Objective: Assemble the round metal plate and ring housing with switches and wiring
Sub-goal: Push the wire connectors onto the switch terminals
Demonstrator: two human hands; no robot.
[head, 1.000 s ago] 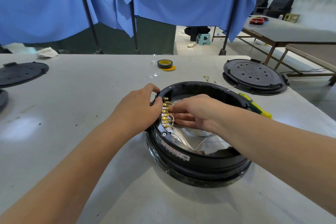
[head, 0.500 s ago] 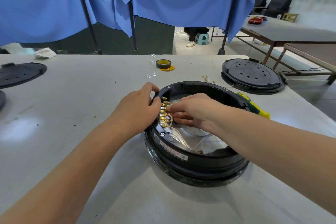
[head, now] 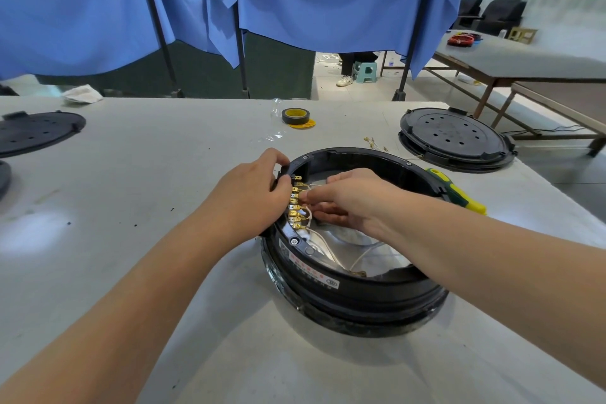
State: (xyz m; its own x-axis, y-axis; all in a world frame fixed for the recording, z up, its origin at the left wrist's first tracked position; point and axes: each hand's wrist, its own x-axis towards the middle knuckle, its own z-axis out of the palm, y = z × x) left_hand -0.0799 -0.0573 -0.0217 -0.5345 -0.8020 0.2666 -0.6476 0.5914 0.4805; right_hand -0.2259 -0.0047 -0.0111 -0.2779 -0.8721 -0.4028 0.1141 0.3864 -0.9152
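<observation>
Head view | black round ring housing (head: 354,285) on grey table (head: 131,207), shiny metal plate (head: 387,259) inside | left hand (head: 249,193) grips housing's left rim | right hand (head: 354,200) inside ring, pinching thin white wire (head: 308,214) at brass terminals (head: 295,207)

Housing (head: 354,292) on the tabletop (head: 131,174), near the front.
Tape (head: 294,116) lies behind it, a lid (head: 454,138) behind right, a screwdriver (head: 459,193) just right, another lid (head: 36,131) far left.
</observation>
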